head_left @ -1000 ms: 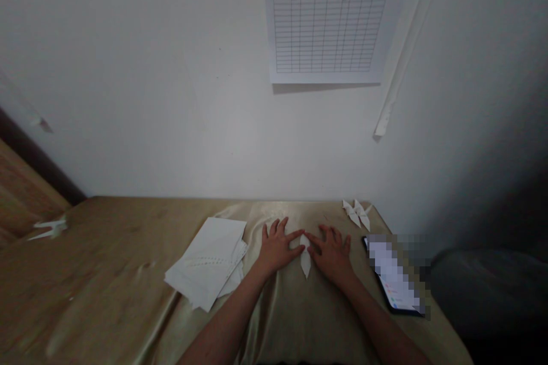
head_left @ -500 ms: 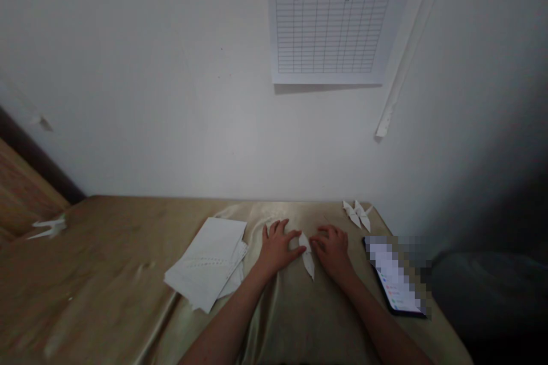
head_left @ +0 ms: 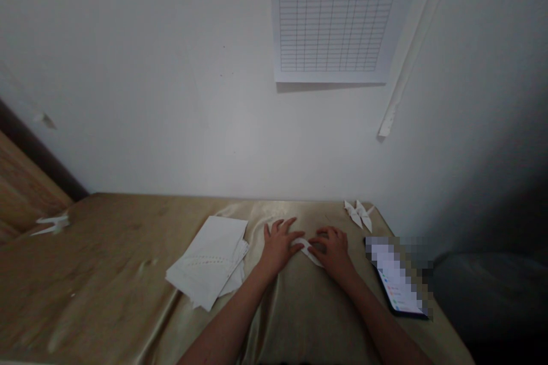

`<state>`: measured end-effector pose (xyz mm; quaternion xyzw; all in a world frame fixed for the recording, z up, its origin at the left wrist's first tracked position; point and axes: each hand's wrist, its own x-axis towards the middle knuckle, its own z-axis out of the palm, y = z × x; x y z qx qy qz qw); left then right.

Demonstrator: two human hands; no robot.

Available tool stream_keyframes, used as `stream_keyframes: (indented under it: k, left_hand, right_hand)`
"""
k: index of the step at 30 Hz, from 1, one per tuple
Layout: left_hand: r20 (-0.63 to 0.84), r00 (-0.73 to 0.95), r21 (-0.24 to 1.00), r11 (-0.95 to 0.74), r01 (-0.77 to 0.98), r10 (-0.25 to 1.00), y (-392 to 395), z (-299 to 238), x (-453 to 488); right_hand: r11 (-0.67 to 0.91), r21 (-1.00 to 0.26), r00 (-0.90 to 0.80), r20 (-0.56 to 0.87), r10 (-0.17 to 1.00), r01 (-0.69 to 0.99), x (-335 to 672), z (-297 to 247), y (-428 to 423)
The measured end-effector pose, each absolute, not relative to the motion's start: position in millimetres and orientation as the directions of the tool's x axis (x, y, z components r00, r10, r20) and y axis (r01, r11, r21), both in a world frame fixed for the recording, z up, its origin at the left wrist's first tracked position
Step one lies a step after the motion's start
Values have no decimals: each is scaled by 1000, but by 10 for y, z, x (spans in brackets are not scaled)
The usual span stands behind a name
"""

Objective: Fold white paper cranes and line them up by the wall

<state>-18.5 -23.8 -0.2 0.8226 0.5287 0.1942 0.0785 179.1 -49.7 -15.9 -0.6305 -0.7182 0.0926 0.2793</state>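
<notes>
A small folded white paper piece (head_left: 311,251) lies on the tan cloth-covered table (head_left: 107,274), between my two hands. My left hand (head_left: 278,244) rests flat on the cloth with fingers spread, its index fingertip touching the paper's left end. My right hand (head_left: 334,248) has its fingers curled and pressed onto the paper's right side, covering part of it.
A loose stack of white paper sheets (head_left: 209,259) lies left of my hands. A finished folded paper figure (head_left: 359,214) sits at the table's back right, a phone (head_left: 396,282) lies by the right edge, and another paper figure (head_left: 51,225) rests far left. A printed grid sheet (head_left: 334,25) hangs on the wall.
The paper piece has turned from pointing toward me to lying slanted and flatter. My right hand's fingers curled in over it. The left hand stayed spread.
</notes>
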Motion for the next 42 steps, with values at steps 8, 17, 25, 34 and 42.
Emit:
stream_keyframes:
  k: [8, 17, 25, 34, 42]
  left_hand:
    - [248, 384, 380, -454, 806, 889, -220, 23, -192]
    - [377, 362, 401, -502, 766, 853, -259, 58, -176]
    - [455, 293, 407, -489, 771, 841, -231, 11, -198]
    - [443, 294, 400, -480, 781, 847, -259, 63, -174]
    - [378, 276, 417, -429, 801, 883, -281, 34, -144]
  right_hand:
    - [253, -480, -80, 351, 933, 840, 1809, -221, -472]
    - [343, -513, -93, 450, 888, 787, 1816, -186, -455]
    - [241, -393, 7, 534, 845, 887, 1860, -69, -519]
    - [290, -406, -114, 403, 908, 866, 1806, -80, -553]
    - [307, -430, -140, 377, 916, 849, 1783, -25, -580]
